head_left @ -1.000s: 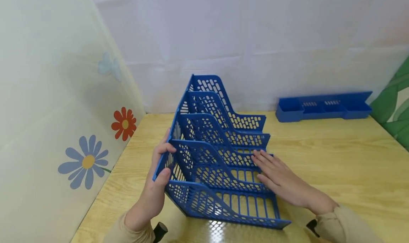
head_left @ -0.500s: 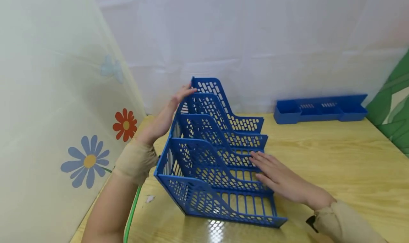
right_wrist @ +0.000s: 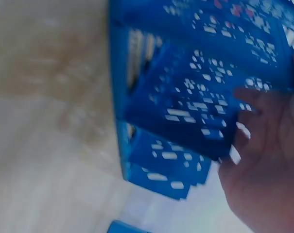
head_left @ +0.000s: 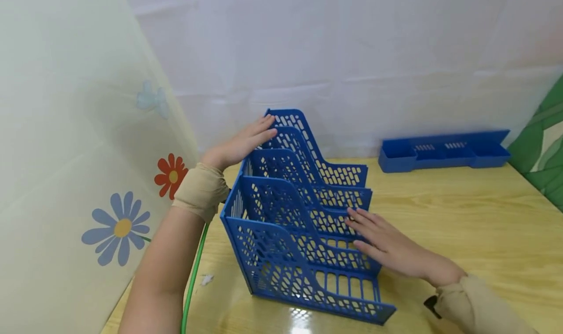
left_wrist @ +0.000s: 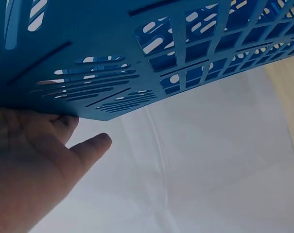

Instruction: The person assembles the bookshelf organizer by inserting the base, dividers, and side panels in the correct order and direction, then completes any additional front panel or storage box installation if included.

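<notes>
A blue plastic file rack (head_left: 281,236) with perforated dividers stands on the wooden table. My left hand (head_left: 246,138) rests over the top edge of its back panel near the far end, fingers mostly straight. In the left wrist view, the thumb of the left hand (left_wrist: 44,150) sticks out below the slotted panel (left_wrist: 88,43). My right hand (head_left: 387,243) lies with extended fingers against the front edges of the middle dividers. In the right wrist view, the right hand (right_wrist: 268,131) is right at the dividers (right_wrist: 185,107), somewhat blurred.
A long blue organizer tray (head_left: 444,151) with compartments stands at the back right by the white backdrop (head_left: 352,41). A green cable (head_left: 195,275) hangs beside the left forearm. A small white scrap (head_left: 206,279) lies on the wooden table (head_left: 462,217).
My left hand has left the near back corner of the rack and moved to the far end of its top edge. That near corner now sits higher in view. My right hand stays put.
</notes>
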`<action>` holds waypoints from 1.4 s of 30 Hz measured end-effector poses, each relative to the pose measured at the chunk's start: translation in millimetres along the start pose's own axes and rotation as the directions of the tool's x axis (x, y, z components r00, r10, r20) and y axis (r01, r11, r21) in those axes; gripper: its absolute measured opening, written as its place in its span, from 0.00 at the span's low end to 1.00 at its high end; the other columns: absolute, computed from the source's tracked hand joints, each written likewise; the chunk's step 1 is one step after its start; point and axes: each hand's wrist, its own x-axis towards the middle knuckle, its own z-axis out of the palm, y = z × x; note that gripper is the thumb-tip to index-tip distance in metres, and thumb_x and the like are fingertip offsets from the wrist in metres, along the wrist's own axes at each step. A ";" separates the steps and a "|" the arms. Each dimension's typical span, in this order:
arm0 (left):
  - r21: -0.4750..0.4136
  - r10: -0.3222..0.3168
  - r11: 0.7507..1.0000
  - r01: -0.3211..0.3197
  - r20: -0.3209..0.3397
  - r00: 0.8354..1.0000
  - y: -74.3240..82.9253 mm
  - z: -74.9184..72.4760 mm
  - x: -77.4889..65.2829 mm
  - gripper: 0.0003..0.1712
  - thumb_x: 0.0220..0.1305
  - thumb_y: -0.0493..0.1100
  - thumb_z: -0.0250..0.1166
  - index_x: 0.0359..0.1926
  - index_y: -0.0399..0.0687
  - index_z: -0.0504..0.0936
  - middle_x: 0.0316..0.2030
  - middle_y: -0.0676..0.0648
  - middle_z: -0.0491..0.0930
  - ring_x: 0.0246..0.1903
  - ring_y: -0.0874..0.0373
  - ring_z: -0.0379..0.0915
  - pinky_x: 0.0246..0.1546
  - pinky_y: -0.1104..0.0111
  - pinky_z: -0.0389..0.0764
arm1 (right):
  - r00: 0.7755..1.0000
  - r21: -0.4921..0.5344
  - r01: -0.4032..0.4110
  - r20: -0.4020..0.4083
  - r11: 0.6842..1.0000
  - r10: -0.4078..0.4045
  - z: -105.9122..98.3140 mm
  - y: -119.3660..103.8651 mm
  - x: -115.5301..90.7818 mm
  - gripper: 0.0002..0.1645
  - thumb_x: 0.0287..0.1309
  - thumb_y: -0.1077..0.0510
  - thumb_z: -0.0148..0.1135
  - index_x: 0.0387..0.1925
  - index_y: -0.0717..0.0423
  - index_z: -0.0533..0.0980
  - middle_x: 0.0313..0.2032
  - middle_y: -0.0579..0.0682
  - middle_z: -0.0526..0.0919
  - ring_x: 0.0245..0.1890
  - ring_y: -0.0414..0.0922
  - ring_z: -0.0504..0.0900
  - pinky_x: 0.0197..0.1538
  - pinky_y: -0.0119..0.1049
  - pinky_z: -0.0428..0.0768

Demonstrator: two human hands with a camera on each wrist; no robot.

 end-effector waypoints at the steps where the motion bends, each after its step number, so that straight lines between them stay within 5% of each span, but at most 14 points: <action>1: -0.003 -0.007 1.000 0.007 -0.001 1.000 0.0 0.3 -1.1 0.38 0.73 0.61 0.38 0.75 0.52 0.40 0.75 0.50 0.32 0.71 0.59 0.21 0.70 0.56 0.33 | 1.000 0.054 -0.006 0.021 0.999 0.005 -5.6 3.8 3.0 0.29 0.71 0.51 0.47 0.68 0.58 0.62 0.71 0.57 0.55 0.69 0.61 0.50 0.66 0.61 0.53; 6: 0.022 -0.015 1.000 0.015 -0.005 1.000 -0.4 4.3 -8.3 0.38 0.72 0.63 0.39 0.75 0.58 0.41 0.75 0.51 0.32 0.72 0.58 0.20 0.70 0.54 0.34 | 0.989 0.233 -0.134 -0.034 0.963 0.146 -44.4 48.2 22.2 0.27 0.73 0.51 0.42 0.67 0.60 0.64 0.68 0.64 0.58 0.66 0.67 0.55 0.58 0.69 0.58; 11: 0.001 0.010 1.000 -0.010 -0.005 1.000 -0.3 10.1 -4.5 0.38 0.71 0.63 0.41 0.75 0.59 0.41 0.75 0.52 0.32 0.70 0.63 0.17 0.69 0.53 0.33 | 0.903 0.148 -0.412 -0.065 0.899 0.425 -77.9 126.1 33.1 0.40 0.73 0.41 0.34 0.70 0.70 0.49 0.67 0.75 0.50 0.62 0.72 0.56 0.56 0.68 0.61; 14: -0.018 0.026 0.999 -0.026 -0.004 1.000 1.4 13.1 0.3 0.37 0.72 0.62 0.41 0.75 0.59 0.41 0.75 0.53 0.32 0.70 0.65 0.16 0.69 0.53 0.32 | 0.862 0.091 -0.503 -0.018 0.859 0.507 -83.8 162.2 32.8 0.43 0.73 0.45 0.36 0.69 0.75 0.39 0.66 0.80 0.39 0.64 0.74 0.46 0.59 0.69 0.55; 19: -0.075 0.045 0.996 -0.044 0.014 0.999 3.8 20.5 6.4 0.37 0.72 0.62 0.41 0.75 0.61 0.40 0.74 0.55 0.30 0.70 0.65 0.15 0.69 0.52 0.32 | 0.837 0.041 -0.547 0.018 0.836 0.547 -75.2 192.6 32.4 0.44 0.69 0.60 0.45 0.69 0.73 0.31 0.66 0.75 0.22 0.66 0.71 0.28 0.62 0.69 0.43; 24: -0.127 0.071 0.990 -0.067 0.026 0.997 7.7 26.7 10.2 0.37 0.72 0.60 0.42 0.75 0.60 0.40 0.74 0.54 0.30 0.69 0.66 0.15 0.69 0.52 0.31 | 0.818 -0.090 -0.575 -0.026 0.813 0.575 -61.8 192.8 28.2 0.40 0.68 0.61 0.47 0.70 0.74 0.40 0.65 0.78 0.40 0.63 0.74 0.46 0.58 0.69 0.57; 29: -0.150 0.077 0.986 -0.072 0.028 0.997 8.0 27.2 8.4 0.37 0.73 0.59 0.42 0.75 0.58 0.39 0.74 0.53 0.28 0.69 0.66 0.15 0.69 0.51 0.32 | 0.795 -0.157 -0.606 -0.105 0.780 0.597 -55.6 177.6 20.0 0.40 0.71 0.46 0.45 0.63 0.79 0.54 0.56 0.81 0.51 0.55 0.75 0.58 0.51 0.68 0.64; 36: -0.143 0.070 0.987 -0.067 0.017 0.997 1.8 22.1 -0.9 0.36 0.73 0.60 0.40 0.75 0.61 0.38 0.74 0.55 0.26 0.68 0.67 0.14 0.68 0.48 0.32 | 0.841 -0.197 -0.542 -0.113 0.817 0.530 -46.5 138.7 -2.3 0.52 0.66 0.32 0.43 0.57 0.84 0.63 0.52 0.81 0.61 0.51 0.74 0.66 0.51 0.67 0.66; 39: -0.143 0.076 0.987 -0.074 0.010 0.997 -0.2 19.3 -3.3 0.36 0.73 0.59 0.39 0.75 0.62 0.38 0.74 0.55 0.26 0.69 0.67 0.14 0.68 0.47 0.32 | 0.856 -0.198 -0.517 -0.144 0.833 0.497 -39.5 117.8 -21.4 0.49 0.64 0.32 0.47 0.50 0.81 0.70 0.42 0.73 0.69 0.39 0.66 0.74 0.43 0.61 0.73; 42: -0.150 0.076 0.986 -0.074 0.008 0.997 0.1 17.6 -4.7 0.35 0.73 0.59 0.39 0.75 0.64 0.38 0.73 0.56 0.26 0.69 0.67 0.14 0.68 0.47 0.32 | 0.866 -0.216 -0.495 -0.198 0.842 0.459 -31.7 99.7 -44.9 0.41 0.62 0.34 0.53 0.41 0.74 0.75 0.33 0.61 0.69 0.27 0.52 0.72 0.33 0.48 0.74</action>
